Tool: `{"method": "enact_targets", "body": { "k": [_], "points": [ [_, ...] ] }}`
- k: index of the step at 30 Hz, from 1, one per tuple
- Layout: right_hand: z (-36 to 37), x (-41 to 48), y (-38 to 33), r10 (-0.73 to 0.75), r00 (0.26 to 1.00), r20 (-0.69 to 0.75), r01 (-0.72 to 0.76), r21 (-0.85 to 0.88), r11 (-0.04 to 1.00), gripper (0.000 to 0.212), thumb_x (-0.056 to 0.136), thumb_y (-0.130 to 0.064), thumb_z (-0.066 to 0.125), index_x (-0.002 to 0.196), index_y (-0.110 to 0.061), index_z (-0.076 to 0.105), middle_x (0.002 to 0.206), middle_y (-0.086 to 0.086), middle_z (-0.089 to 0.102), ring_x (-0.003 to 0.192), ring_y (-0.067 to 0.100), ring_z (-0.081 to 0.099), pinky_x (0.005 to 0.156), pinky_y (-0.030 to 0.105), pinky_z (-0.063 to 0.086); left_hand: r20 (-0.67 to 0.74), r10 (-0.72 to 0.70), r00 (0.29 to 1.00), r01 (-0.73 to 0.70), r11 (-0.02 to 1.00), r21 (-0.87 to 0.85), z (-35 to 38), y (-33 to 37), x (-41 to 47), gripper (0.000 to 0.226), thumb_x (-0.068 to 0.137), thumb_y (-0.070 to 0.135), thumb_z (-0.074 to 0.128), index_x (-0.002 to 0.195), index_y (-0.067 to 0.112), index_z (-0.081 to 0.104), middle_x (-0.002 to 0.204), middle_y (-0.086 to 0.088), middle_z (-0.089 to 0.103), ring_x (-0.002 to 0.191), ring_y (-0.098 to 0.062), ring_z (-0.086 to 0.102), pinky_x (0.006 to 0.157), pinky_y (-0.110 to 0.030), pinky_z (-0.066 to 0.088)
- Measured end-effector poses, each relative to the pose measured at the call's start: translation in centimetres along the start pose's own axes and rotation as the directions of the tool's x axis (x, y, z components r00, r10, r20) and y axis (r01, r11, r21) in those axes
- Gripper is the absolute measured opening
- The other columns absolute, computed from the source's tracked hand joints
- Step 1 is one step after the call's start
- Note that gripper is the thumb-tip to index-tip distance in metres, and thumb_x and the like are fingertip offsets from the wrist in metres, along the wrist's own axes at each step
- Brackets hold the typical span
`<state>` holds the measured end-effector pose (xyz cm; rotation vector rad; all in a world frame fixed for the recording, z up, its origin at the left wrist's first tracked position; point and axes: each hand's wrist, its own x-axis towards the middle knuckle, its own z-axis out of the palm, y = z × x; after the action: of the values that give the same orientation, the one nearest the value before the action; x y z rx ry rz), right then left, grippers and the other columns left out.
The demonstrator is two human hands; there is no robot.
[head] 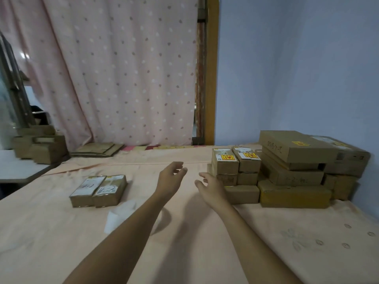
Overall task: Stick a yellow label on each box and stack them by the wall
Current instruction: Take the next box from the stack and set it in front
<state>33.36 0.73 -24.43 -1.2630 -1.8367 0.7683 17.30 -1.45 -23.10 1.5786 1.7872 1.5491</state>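
Most boxes are gathered in a stack (295,160) against the wall (307,68) at the right, with labels (300,143) shown on the upper ones. A pair (98,190), white-topped and without yellow, is seen touching side by side on the bed (61,242). A gap between boxes is judged; one of the pair must be fetched and labelled next. The left hand (170,179) and right hand (209,185) are held empty, fingers loosely spread.

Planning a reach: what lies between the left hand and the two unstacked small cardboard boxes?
Only bare peach bedsheet separates left hand from two small cardboard boxes, head view.
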Motion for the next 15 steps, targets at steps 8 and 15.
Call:
{"method": "enact_targets", "body": {
  "k": [8, 15],
  "points": [
    [7.1, -1.9, -7.3, -0.092, 0.986, 0.139, 0.102, -0.069, 0.992, 0.045, 0.1, -0.042, 0.052, 0.142, -0.025, 0.054, 0.148, -0.005, 0.053, 0.136, 0.019, 0.048, 0.109, 0.036, 0.041, -0.075, -0.048, 0.996, 0.069, 0.949, 0.308, -12.9, -4.7, -3.0, 0.034, 0.097, 0.039, 0.058, 0.126, 0.023, 0.064, 0.125, 0.005, 0.063, 0.106, -0.011, 0.057, 0.092, -0.035, 0.052],
    [14.4, -3.3, -12.3, -0.135, 0.946, 0.294, 0.167, -0.086, 0.982, 0.048, 0.099, -0.041, 0.052, 0.144, -0.026, 0.05, 0.151, -0.006, 0.049, 0.137, 0.018, 0.046, 0.11, 0.035, 0.04, -0.216, -0.165, 0.962, 0.235, 0.905, 0.355, -22.0, -9.4, -4.9, 0.031, 0.096, 0.027, 0.06, 0.119, 0.008, 0.068, 0.119, -0.006, 0.068, 0.111, -0.024, 0.061, 0.086, -0.03, 0.043]
  ]
}}
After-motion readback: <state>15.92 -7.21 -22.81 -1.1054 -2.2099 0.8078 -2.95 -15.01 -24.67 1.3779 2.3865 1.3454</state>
